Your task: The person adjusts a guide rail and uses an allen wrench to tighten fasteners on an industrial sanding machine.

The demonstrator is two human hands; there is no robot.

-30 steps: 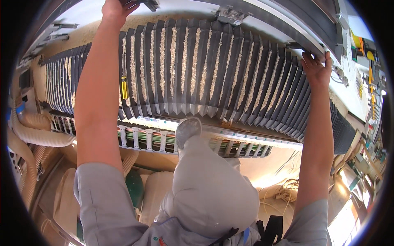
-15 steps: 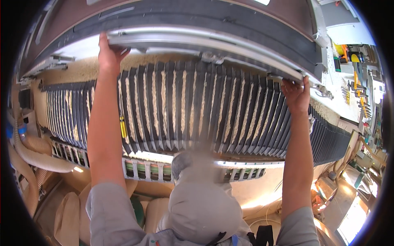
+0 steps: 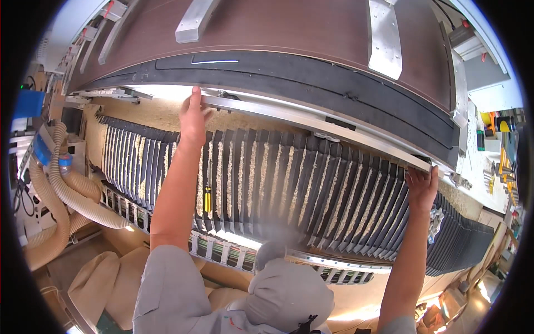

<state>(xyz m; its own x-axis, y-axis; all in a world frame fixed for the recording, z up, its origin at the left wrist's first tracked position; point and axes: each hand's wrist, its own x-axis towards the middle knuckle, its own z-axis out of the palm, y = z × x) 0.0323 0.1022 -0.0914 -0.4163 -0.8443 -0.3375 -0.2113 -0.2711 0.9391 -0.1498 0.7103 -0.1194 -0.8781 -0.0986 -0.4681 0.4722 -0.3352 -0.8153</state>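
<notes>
A long silver metal bar (image 3: 311,123) spans the space between my hands, along the front edge of a dark machine table. My left hand (image 3: 193,123) grips its left end, a finger pointing up over the edge and others curled beneath. At the right end, my right hand (image 3: 423,189) is closed around the bar, with the thumb on its end. Below the bar stretch black pleated bellows (image 3: 303,192), with pale wood shavings packed in their folds. A tool with a yellow handle (image 3: 208,199) lies on the pleats near my left forearm.
Behind the bar rises a brown panel (image 3: 311,33) with metal brackets (image 3: 385,42). Ribbed beige hoses (image 3: 75,197) hang at left. A slotted cable channel (image 3: 225,253) runs below the bellows. Yellow-and-black clamps and tools (image 3: 505,161) stand at far right.
The view has shifted, showing more brown panel and its brackets. My hands and the bar now appear lower and further right in the picture. Both hands keep their grip.
</notes>
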